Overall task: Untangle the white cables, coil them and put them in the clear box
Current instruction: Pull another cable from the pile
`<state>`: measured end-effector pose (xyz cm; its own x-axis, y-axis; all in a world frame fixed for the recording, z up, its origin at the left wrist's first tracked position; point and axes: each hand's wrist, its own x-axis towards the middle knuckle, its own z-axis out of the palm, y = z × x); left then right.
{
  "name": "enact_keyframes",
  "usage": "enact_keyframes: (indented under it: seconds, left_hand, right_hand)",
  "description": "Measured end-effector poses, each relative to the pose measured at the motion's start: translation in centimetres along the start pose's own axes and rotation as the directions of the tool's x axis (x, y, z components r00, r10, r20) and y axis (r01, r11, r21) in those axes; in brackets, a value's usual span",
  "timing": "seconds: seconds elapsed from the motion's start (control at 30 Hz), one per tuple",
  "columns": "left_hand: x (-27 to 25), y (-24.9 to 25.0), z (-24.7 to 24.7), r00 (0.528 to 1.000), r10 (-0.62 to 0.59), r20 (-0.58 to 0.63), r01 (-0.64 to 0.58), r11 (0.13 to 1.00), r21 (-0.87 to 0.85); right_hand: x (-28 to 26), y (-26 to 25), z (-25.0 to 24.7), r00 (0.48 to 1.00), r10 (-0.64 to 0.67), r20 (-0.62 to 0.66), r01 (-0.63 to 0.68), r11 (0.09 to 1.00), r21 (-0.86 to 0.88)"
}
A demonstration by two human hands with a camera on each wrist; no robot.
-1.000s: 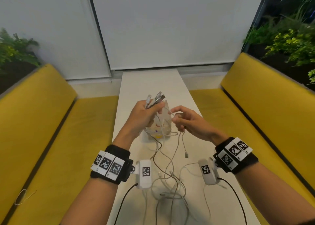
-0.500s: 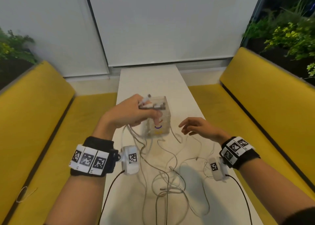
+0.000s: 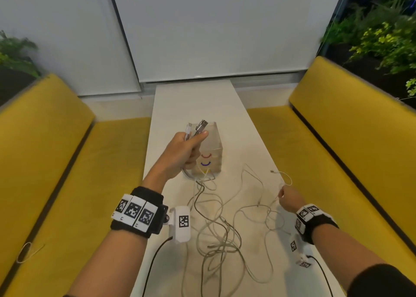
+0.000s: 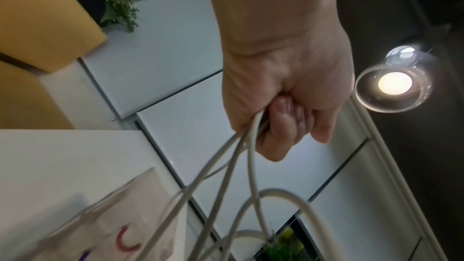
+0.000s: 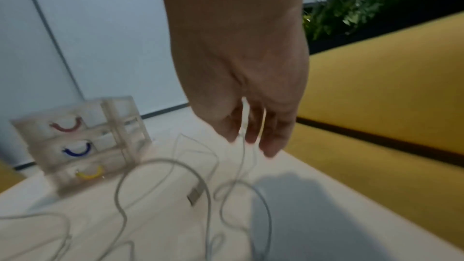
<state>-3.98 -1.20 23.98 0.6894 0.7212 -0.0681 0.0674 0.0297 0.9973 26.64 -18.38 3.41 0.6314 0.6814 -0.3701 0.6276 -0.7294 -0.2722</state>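
White cables (image 3: 216,233) tangled, near table | left hand (image 3: 188,153) grips plug ends | right hand (image 3: 290,198) pinches a strand | clear box (image 3: 212,155) unfilled, coiling left

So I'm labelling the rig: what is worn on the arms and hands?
Both hands are bare. Each wrist has a black band with white square-code tags and a small white camera with a black cable.
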Motion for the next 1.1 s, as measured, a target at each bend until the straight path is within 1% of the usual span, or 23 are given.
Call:
enact_keyframes:
  seconds: [0.03,0.07,0.13,0.23,0.3,0.33,0.37,0.4,0.47,0.5,0.53,0.57,0.63,0.67,0.73,0.77,0.8,0.87,0.9,0.93,0.97,1.03,1.1]
  left_hand:
    - [0.0,-0.6,0.2,1.0,-0.012,0.005,0.012,1.0,-0.007]
    - [0.1,-1.0,0.3,1.0,-0.019,0.003,0.019,1.0,-0.019]
    - [0.1,-1.9,0.6,0.999,-0.033,-0.009,0.033,0.999,-0.041]
    - [0.2,-2.8,0.8,0.999,-0.05,-0.021,0.049,0.998,-0.046]
    - [0.2,-3.1,0.7,0.998,-0.064,-0.025,0.062,0.997,-0.05]
    - [0.2,-3.3,0.6,0.997,-0.069,-0.029,0.067,0.996,-0.055]
    - [0.2,-3.3,0.5,0.997,-0.072,-0.035,0.07,0.996,-0.061]
    - [0.2,-3.4,0.3,0.996,-0.075,-0.041,0.073,0.995,-0.067]
    - [0.3,-3.7,0.2,0.995,-0.082,-0.057,0.078,0.994,-0.075]
    - [0.3,-3.8,0.2,0.994,-0.086,-0.065,0.081,0.994,-0.075]
    - [0.3,-4.1,0.2,0.993,-0.091,-0.072,0.086,0.993,-0.076]
    - [0.4,-4.3,0.2,0.992,-0.094,-0.078,0.088,0.993,-0.08]
    - [0.4,-4.8,0.4,0.991,-0.105,-0.087,0.098,0.991,-0.09]
    - [0.4,-5.0,0.5,0.99,-0.108,-0.091,0.099,0.991,-0.091]
    - [0.4,-5.4,0.6,0.989,-0.115,-0.091,0.106,0.99,-0.094]
    - [0.4,-5.5,0.7,0.989,-0.117,-0.088,0.109,0.989,-0.098]
    - [0.4,-5.7,0.7,0.989,-0.118,-0.088,0.109,0.989,-0.101]
    - [0.3,-5.8,0.6,0.989,-0.116,-0.093,0.108,0.99,-0.096]
    - [0.3,-5.9,0.6,0.989,-0.117,-0.096,0.108,0.99,-0.092]
    - [0.3,-5.9,0.6,0.989,-0.117,-0.095,0.109,0.99,-0.086]
    - [0.2,-5.8,0.6,0.989,-0.116,-0.091,0.109,0.991,-0.076]
    - [-0.2,-5.6,0.7,0.992,-0.101,-0.076,0.098,0.994,-0.045]
    - [-0.7,-5.2,0.7,0.994,-0.078,-0.072,0.076,0.997,-0.03]
  right_hand:
    - [0.3,0.5,0.9,1.0,0.013,-0.019,-0.012,0.999,0.045]
    - [0.5,0.6,1.7,1.0,0.016,-0.006,-0.016,0.997,0.075]
    - [0.4,-0.1,3.5,0.998,0.002,0.063,-0.009,0.994,0.11]
    - [-0.5,-1.4,5.5,0.983,-0.119,0.141,0.113,0.992,0.05]
    - [-1.2,-2.0,5.5,0.971,-0.179,0.156,0.178,0.984,0.022]
    - [-1.5,-2.3,4.8,0.972,-0.196,0.131,0.196,0.981,0.009]
    - [-1.0,-2.2,4.2,0.978,-0.198,0.063,0.198,0.98,0.011]
    - [-0.5,-2.2,3.2,0.982,-0.187,-0.033,0.189,0.981,0.036]
    - [1.2,-1.9,1.4,0.968,-0.142,-0.208,0.171,0.977,0.127]
    - [2.5,-1.5,0.9,0.959,-0.113,-0.26,0.163,0.97,0.181]
    - [3.6,-1.1,0.6,0.957,-0.095,-0.275,0.157,0.965,0.211]
    - [5.0,-0.7,0.6,0.963,-0.09,-0.253,0.144,0.968,0.206]
    - [7.0,-0.3,1.3,0.989,-0.095,-0.116,0.11,0.986,0.126]
    - [7.7,-0.5,2.0,0.994,-0.107,-0.033,0.109,0.992,0.056]
    - [8.6,-0.4,3.7,0.988,-0.107,0.108,0.112,0.993,-0.04]
    - [9.0,-0.1,4.4,0.984,-0.101,0.145,0.117,0.987,-0.109]
    - [9.4,0.3,5.2,0.982,-0.102,0.162,0.133,0.973,-0.191]
    - [9.3,0.7,6.4,0.989,-0.087,0.122,0.124,0.931,-0.344]
    - [8.9,0.7,6.6,0.989,-0.116,0.087,0.14,0.92,-0.367]
    - [8.2,0.5,6.7,0.989,-0.136,0.049,0.145,0.928,-0.343]
    - [7.2,0.3,6.5,0.993,-0.116,0.009,0.114,0.955,-0.275]
    - [5.8,0.2,6.2,0.999,-0.023,-0.04,0.018,0.991,-0.131]
    - [4.6,-0.1,4.8,0.996,0.044,-0.073,-0.037,0.995,0.098]
